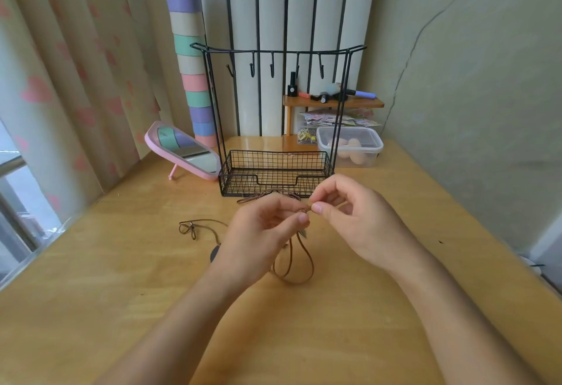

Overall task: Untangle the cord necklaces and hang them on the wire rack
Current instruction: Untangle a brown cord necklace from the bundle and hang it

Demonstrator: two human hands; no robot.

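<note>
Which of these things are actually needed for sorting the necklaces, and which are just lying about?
Needed: brown cord necklace, pinched by left hand and right hand; second cord necklace lying left of them; black wire rack, hooks bare.
Lying about: pink mirror; lidded plastic box; small wooden shelf; pastel striped column.

A wooden table [91,308] fills the lower frame. At the left hangs a pale curtain [76,65] with pink hearts, and daylight comes through a window [18,202] at the left edge. At top centre stand white panels [273,4] with dark gaps, with a pastel striped column [191,65] beside them. At the right a beige wall [471,65] shows a long crack [407,59]. A small wooden shelf [331,102] stands on the table's far edge.
</note>
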